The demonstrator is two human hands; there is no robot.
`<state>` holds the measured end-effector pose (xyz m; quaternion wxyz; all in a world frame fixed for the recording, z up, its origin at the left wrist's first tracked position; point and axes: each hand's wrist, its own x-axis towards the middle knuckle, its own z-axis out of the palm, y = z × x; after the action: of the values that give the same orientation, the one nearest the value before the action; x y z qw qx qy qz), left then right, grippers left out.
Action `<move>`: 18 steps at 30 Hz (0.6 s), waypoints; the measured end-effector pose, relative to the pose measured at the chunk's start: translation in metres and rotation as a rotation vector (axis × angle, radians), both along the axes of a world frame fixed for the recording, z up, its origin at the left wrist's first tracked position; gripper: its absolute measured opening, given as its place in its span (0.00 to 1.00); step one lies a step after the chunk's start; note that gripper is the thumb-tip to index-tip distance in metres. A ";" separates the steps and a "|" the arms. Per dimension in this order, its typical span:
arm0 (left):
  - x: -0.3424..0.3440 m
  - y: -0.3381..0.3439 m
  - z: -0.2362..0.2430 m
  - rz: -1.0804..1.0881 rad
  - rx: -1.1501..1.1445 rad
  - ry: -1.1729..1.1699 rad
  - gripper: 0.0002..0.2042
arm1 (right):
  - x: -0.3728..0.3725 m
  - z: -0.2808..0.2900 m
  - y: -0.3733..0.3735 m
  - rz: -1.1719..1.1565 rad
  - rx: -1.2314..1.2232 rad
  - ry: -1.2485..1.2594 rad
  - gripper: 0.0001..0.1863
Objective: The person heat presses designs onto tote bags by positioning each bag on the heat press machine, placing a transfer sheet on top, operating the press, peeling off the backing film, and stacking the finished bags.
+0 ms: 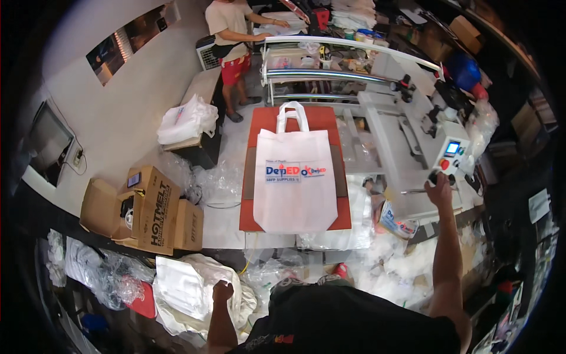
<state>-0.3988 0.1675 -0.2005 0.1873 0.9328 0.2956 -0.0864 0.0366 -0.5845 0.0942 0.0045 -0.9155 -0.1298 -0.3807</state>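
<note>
A white tote bag [295,209] with blue and red print lies flat on a red-orange platen [247,219], its handles stretched toward the far edge. At the right, my right hand [437,192] has its fingers curled at a black knob [434,176] on the lower edge of a white control box [457,135]. That box carries a small lit screen and coloured buttons. My left hand [222,291] is closed beside a pile of white bags [180,289] at the lower left. Whatever it may hold is hidden inside the fist.
Beyond the platen stands a machine frame with metal rails [330,74]. Cardboard boxes [159,203] sit left, with a phone [134,179] on one. Another person [227,29] works at the back. More white bags [188,121] lie on a bench; clear plastic [221,183] covers floor areas.
</note>
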 end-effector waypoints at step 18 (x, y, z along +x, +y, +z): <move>-0.129 -0.284 -0.043 0.116 0.013 -0.003 0.09 | -0.050 0.046 0.228 0.856 0.236 0.576 0.30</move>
<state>-0.5273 -0.1163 -0.2432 0.1864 0.9154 0.3493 -0.0723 -0.0136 -0.3565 0.1401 0.2983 -0.8413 -0.4417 -0.0898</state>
